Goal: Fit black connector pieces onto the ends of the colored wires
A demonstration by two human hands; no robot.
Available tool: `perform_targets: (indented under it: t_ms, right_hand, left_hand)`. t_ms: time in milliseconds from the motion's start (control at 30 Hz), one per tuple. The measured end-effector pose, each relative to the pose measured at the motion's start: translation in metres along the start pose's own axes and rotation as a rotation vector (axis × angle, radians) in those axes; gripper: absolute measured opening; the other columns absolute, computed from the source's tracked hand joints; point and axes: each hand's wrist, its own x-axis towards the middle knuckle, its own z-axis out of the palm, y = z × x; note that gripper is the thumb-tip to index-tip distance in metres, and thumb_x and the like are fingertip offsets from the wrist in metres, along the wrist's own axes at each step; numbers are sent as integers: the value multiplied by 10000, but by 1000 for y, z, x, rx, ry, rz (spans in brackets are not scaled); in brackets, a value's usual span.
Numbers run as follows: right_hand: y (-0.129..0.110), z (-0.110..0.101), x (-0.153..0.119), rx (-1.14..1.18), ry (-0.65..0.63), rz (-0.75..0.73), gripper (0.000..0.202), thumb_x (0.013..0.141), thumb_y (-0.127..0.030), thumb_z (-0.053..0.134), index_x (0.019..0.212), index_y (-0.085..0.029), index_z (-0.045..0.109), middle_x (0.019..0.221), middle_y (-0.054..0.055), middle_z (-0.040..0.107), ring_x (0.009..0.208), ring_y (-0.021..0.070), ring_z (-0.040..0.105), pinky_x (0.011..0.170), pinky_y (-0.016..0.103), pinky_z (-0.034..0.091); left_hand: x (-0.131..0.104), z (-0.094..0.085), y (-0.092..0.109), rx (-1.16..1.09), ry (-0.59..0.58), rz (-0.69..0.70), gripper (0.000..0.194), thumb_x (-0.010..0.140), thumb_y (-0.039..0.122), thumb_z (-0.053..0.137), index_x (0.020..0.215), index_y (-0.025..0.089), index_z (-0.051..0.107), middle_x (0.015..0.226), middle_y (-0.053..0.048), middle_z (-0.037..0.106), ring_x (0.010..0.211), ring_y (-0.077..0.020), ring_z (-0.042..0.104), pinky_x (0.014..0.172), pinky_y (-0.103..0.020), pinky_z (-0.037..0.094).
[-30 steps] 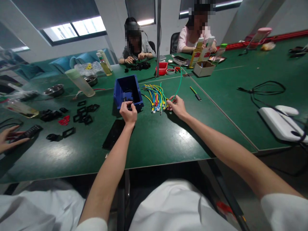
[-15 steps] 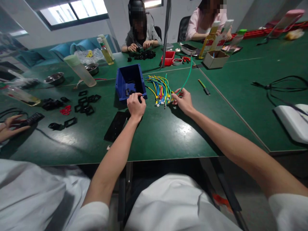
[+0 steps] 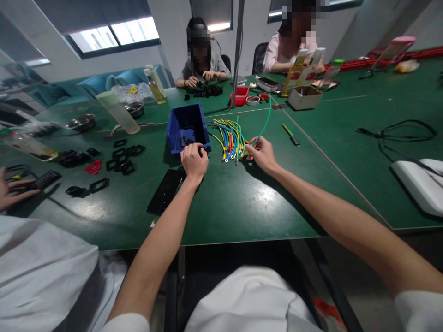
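Co-worker's hand (image 3: 14, 190): spreading its fingers beside a ridged black strip (image 3: 47, 180) at the left edge; grip unclear.
Red pieces (image 3: 93, 167): lying in a small pile, black parts sitting around them.
Black frames (image 3: 121, 157): lying in a loose cluster right of the red pieces, some overlapping.
Frosted bottle (image 3: 118, 113): standing behind the frames, looking tilted in this view.
Dark phone (image 3: 165, 190): lying flat near the table's front edge, left forearm passing just beside it.
Blue bin (image 3: 172, 133): sitting on the green table (image 3: 249, 221), opening facing the wearer, holding small black pieces (image 3: 188, 138).
Left hand (image 3: 194, 162): curling its fingers at the bin's near rim; can't tell whether it is gripping anything.
Person in grey (image 3: 202, 62): sitting across the table, handling dark parts.
Wire bundle (image 3: 228, 131): lying fanned right of the bin, between both hands; yellow, blue, green and red wires showing, ring terminals (image 3: 231, 157) pointing toward the wearer.
Red tray (image 3: 239, 95): sitting behind the bundle, tape roll (image 3: 252, 100) lying beside it.
Right hand (image 3: 262, 154): pinching a long green wire (image 3: 267, 117) at the bundle's right side, the wire arching up and away.
Green-and-black tool (image 3: 290, 135): lying right of that hand, well apart.
Cardboard box (image 3: 304, 98): standing farther back.
Black cable (image 3: 398, 131): lying looped at far right, behind a white device (image 3: 418, 184).
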Motion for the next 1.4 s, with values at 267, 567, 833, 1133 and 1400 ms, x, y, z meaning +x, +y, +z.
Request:
perform_targets:
  t_ms: [267, 567, 833, 1133, 1400]
  right_hand:
    - [-1, -1, 1, 57, 33, 28, 307, 722, -411, 713, 858, -221, 514, 606, -46, 548, 451, 137, 574, 419, 266, 463]
    - [-3, -1, 0, 72, 30, 46, 318, 719, -426, 728, 838, -223, 514, 624, -37, 542, 458, 131, 564, 417, 266, 458]
    - [2, -1, 2, 79, 55, 37, 306, 736, -414, 713, 860, -222, 510, 640, -38, 543, 456, 135, 573, 431, 276, 475]
    - [10, -3, 4, 104, 120, 47, 316, 738, -421, 708, 872, -224, 501, 624, -44, 535, 450, 136, 569, 415, 268, 465]
    - [11, -2, 7, 95, 142, 52, 301, 739, -408, 712, 856, -225, 503, 626, -41, 536, 450, 120, 563, 400, 246, 454]
  left_hand:
    - [15, -14, -5, -115, 153, -239, 194, 819, 129, 445, 965, 206, 545, 936, -62, 630, 903, -209, 600, 873, -326, 446]
    - [38, -43, -20, 10, -71, -154, 252, 828, 119, 368, 866, 213, 599, 960, -83, 647, 946, -219, 610, 908, -331, 455]
    - [42, -54, -18, 161, -99, -144, 97, 794, 223, 463, 746, 224, 548, 814, -58, 627, 787, -222, 597, 781, -332, 458]
    - [35, -57, -22, 355, -325, -247, 172, 712, 396, 644, 782, 238, 642, 820, -125, 669, 834, -339, 642, 758, -442, 488]
    - [23, -48, -15, 455, -283, -144, 233, 793, 418, 604, 901, 217, 653, 869, -161, 666, 866, -350, 652, 787, -467, 494]
